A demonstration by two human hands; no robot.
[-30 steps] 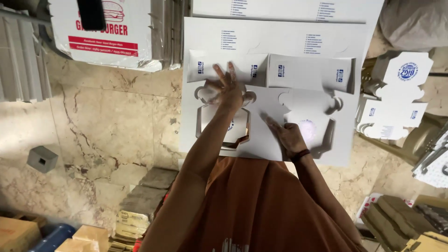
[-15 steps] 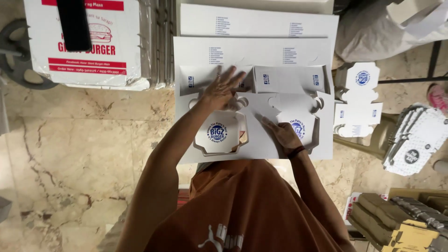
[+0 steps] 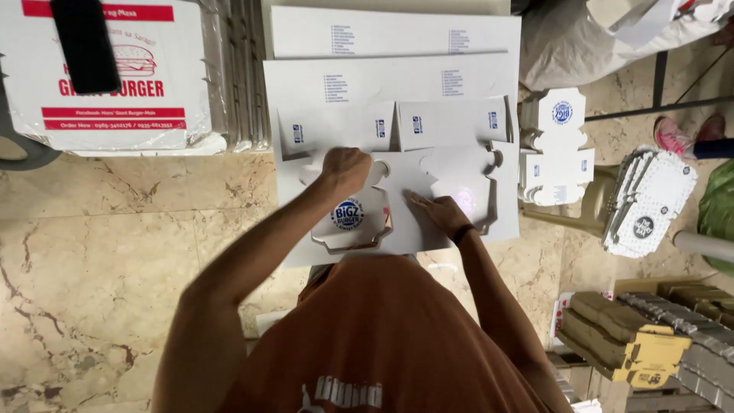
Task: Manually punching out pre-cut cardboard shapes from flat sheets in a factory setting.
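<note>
A large white die-cut cardboard sheet (image 3: 397,141) lies on top of a stack of the same sheets in front of me. My left hand (image 3: 345,168) is curled into a fist and presses on the sheet just above a punched box blank with a round blue logo (image 3: 348,216). Fingers flat, my right hand (image 3: 436,212) rests on the sheet beside a second punched blank (image 3: 462,183) to the right. Neither hand grips anything that I can see.
A white printed carton (image 3: 130,84) with a black phone (image 3: 86,42) on it stands at the upper left. Punched white box blanks (image 3: 558,153) and a stack of dotted ones (image 3: 650,203) lie to the right. Brown cardboard bundles (image 3: 627,336) sit at the lower right. The floor is marble.
My left hand went from spread fingers to a closed fist pressing on the sheet. The left box blank has come partly free of the sheet. The view shifted slightly.
</note>
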